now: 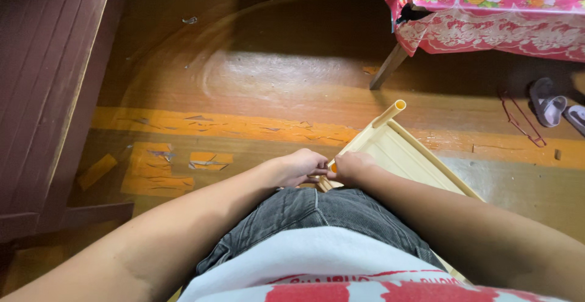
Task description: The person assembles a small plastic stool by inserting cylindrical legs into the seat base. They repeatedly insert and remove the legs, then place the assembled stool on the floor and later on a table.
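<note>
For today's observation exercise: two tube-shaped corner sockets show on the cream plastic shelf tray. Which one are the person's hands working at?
The near socket, by the lap, orange inside: the left hand and right hand close around it. The far socket stands untouched, pointing away over the floor.

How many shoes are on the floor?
2, as far as I can see. One grey strapped sandal lies on the wooden floor near the right edge, below the pink flowery tablecloth. The second grey sandal sits beside it, cut off by the frame edge.
</note>
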